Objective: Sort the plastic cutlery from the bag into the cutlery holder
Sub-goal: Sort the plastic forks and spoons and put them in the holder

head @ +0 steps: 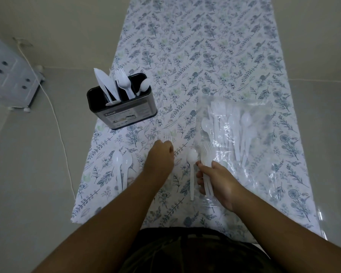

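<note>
A dark cutlery holder (126, 113) stands at the left of the floral cloth, with white knives, forks and a spoon upright in its compartments. A clear plastic bag (250, 154) lies at the right with several white forks and spoons inside. My left hand (161, 158) is closed on a white fork (167, 136) whose tines stick out beyond the fingers. My right hand (215, 180) grips a bundle of white forks (205, 152) at the bag's left edge. One loose spoon (192, 164) lies between my hands. Two more spoons (122, 164) lie to the left.
The floral cloth (205, 56) runs away from me across a pale floor. A white cable (55, 119) trails over the floor at the left, beside a pale plastic unit (12, 75). The cloth's left edge passes just beside the holder.
</note>
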